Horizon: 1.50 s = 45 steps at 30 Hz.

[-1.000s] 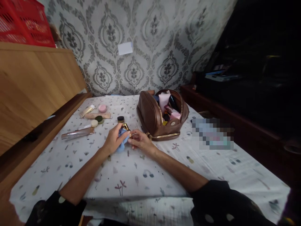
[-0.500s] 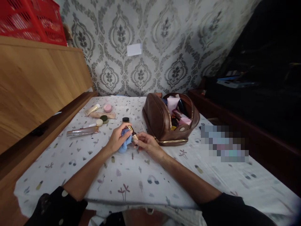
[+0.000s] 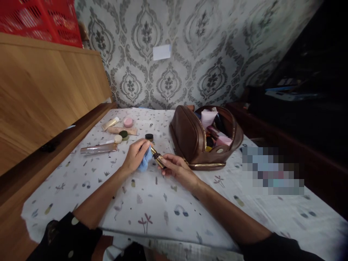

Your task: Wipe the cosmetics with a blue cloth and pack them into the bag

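A crumpled blue cloth [image 3: 145,161] is pinched in my left hand [image 3: 133,156], its loose end hanging over the printed tablecloth. My right hand [image 3: 178,170] is closed around a slim dark-and-gold cosmetic bottle [image 3: 158,159], held at a slant. The bottle's gold upper end reaches to the cloth at my left fingertips; whether those fingers also grip it is hard to see. Just behind my hands stands a small dark-lidded jar [image 3: 149,137]. Right of them is an open brown leather cosmetic bag [image 3: 187,141], holding a pink tube [image 3: 208,117] and other cosmetics.
To the left lie several cosmetics: a silvery-pink tube [image 3: 99,148], a beige tube [image 3: 123,131], a pink jar [image 3: 128,122] and a green-lidded jar [image 3: 123,135]. A wooden cabinet [image 3: 54,79] bounds the left. A blurred-out item [image 3: 272,170] lies at right.
My hands have drawn slightly apart, and more of the dark-and-gold bottle shows between them. The cloth remains in my left hand. The whole view has shifted a little.
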{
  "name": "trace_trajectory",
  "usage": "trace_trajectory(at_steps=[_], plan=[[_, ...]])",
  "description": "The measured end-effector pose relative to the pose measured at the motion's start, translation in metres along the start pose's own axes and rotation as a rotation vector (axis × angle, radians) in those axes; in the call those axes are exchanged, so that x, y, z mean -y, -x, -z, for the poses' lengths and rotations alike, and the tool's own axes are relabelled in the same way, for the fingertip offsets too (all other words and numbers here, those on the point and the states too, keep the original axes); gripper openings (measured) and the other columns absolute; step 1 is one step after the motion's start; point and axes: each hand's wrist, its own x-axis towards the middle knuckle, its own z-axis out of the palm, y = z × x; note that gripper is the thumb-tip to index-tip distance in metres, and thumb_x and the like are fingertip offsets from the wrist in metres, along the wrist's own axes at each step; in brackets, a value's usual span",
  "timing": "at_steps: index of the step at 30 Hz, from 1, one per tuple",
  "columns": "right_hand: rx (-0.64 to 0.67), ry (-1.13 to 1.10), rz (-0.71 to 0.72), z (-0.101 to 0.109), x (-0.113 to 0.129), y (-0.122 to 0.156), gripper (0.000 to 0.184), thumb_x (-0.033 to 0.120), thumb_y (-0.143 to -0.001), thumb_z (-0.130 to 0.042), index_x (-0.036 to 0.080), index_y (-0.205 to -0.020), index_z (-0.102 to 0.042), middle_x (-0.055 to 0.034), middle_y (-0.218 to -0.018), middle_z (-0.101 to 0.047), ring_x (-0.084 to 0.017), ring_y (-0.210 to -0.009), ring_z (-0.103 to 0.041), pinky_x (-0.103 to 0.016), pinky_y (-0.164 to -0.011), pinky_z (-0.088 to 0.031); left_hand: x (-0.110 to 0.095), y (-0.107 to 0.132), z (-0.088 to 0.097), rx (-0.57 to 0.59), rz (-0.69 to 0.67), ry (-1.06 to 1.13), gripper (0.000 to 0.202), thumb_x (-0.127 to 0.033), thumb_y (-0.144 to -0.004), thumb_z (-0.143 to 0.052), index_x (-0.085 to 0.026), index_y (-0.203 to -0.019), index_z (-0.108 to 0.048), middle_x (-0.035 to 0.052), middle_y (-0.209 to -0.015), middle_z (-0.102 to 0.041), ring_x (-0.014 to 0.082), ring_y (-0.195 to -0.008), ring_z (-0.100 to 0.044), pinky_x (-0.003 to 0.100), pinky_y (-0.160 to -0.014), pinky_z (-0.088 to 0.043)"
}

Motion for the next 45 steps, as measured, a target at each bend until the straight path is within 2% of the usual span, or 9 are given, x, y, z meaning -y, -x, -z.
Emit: trace_trajectory(at_steps=[4,9,15,19,22,26,30,39,45], plan=[[0.006,-0.06,-0.011,0.001,0.001,0.001,0.046,0.054,-0.067,-0.083,0.015,-0.083,-0.064,-0.0014,-0.073,-0.067,-0.008,-0.052,-0.054,-0.021,-0.046,-0.034,-0.004,0.002,0.0,0.115,-0.05,-0.003,0.032,-0.043,-0.099,-0.043,-0.02,-0.102,-0.066,0.0038,-0.095,-0.067,0.0154,-0.087,-0.061,0.025,-0.082,-0.045],[0.029,-0.032,-0.002,0.002,-0.001,0.0,0.048,0.058,-0.069,-0.08,0.015,-0.085,-0.062,-0.0009,-0.074,-0.065,-0.008,-0.052,-0.051,-0.023,-0.047,-0.033,0.002,0.002,0.001,0.228,0.052,0.034,0.032,-0.045,-0.098,-0.045,-0.02,-0.106,-0.062,-0.0003,-0.083,-0.062,0.0124,-0.069,-0.052,0.023,-0.068,-0.041],[-0.095,0.371,0.233,0.006,-0.008,-0.002,0.036,0.045,-0.071,-0.078,0.019,-0.079,-0.054,0.0033,-0.072,-0.057,-0.011,-0.064,-0.05,-0.024,-0.059,-0.038,0.008,0.0,0.001,0.231,0.154,0.107,0.031,-0.049,-0.091,-0.055,-0.018,-0.088,-0.06,-0.002,-0.075,-0.055,0.0131,-0.071,-0.049,0.024,-0.068,-0.039],[-0.184,0.573,0.287,0.01,-0.011,-0.001,0.023,0.035,-0.076,-0.07,0.02,-0.085,-0.055,0.0016,-0.076,-0.059,-0.013,-0.069,-0.052,-0.026,-0.062,-0.041,0.01,-0.001,-0.002,0.248,0.201,0.164,0.031,-0.049,-0.09,-0.056,-0.018,-0.085,-0.058,-0.0042,-0.071,-0.049,0.0116,-0.065,-0.043,0.023,-0.064,-0.037],[-0.162,0.561,0.278,0.009,-0.01,0.001,0.026,0.04,-0.078,-0.069,0.02,-0.089,-0.056,0.0007,-0.077,-0.06,-0.014,-0.068,-0.054,-0.027,-0.062,-0.043,0.012,0.0,-0.004,0.245,0.224,0.221,0.032,-0.05,-0.09,-0.055,-0.019,-0.088,-0.059,-0.003,-0.075,-0.052,0.0122,-0.067,-0.045,0.024,-0.064,-0.038],[-0.06,0.464,0.222,0.006,-0.002,0.004,0.043,0.061,-0.085,-0.06,0.018,-0.09,-0.059,0.0003,-0.076,-0.06,-0.011,-0.056,-0.053,-0.026,-0.053,-0.042,0.014,0.0,-0.005,0.245,0.183,0.284,0.03,-0.048,-0.092,-0.055,-0.02,-0.097,-0.062,-0.0004,-0.085,-0.058,0.0142,-0.077,-0.052,0.025,-0.073,-0.041],[-0.029,0.314,0.107,0.003,0.003,0.007,0.054,0.071,-0.081,-0.06,0.017,-0.087,-0.06,-0.0005,-0.076,-0.062,-0.01,-0.051,-0.055,-0.025,-0.046,-0.037,0.013,0.0,-0.003,0.262,0.159,0.326,0.029,-0.047,-0.093,-0.054,-0.02,-0.1,-0.063,0.001,-0.091,-0.061,0.0157,-0.082,-0.054,0.026,-0.078,-0.043],[0.025,0.155,-0.017,0.0,0.001,0.008,0.05,0.066,-0.078,-0.068,0.017,-0.09,-0.06,0.0002,-0.074,-0.059,-0.009,-0.053,-0.051,-0.024,-0.047,-0.035,0.004,0.0,-0.002,0.263,0.244,0.321,0.034,-0.051,-0.091,-0.056,-0.017,-0.093,-0.063,0.0002,-0.08,-0.059,0.0136,-0.072,-0.052,0.024,-0.068,-0.043],[-0.125,0.456,0.179,0.005,-0.005,0.009,0.033,0.045,-0.079,-0.073,0.021,-0.099,-0.062,-0.0015,-0.081,-0.063,-0.016,-0.071,-0.055,-0.028,-0.063,-0.044,0.003,0.0,-0.004,0.257,0.295,0.31,0.038,-0.055,-0.088,-0.057,-0.017,-0.087,-0.061,-0.0002,-0.076,-0.057,0.0128,-0.068,-0.05,0.024,-0.065,-0.042]])
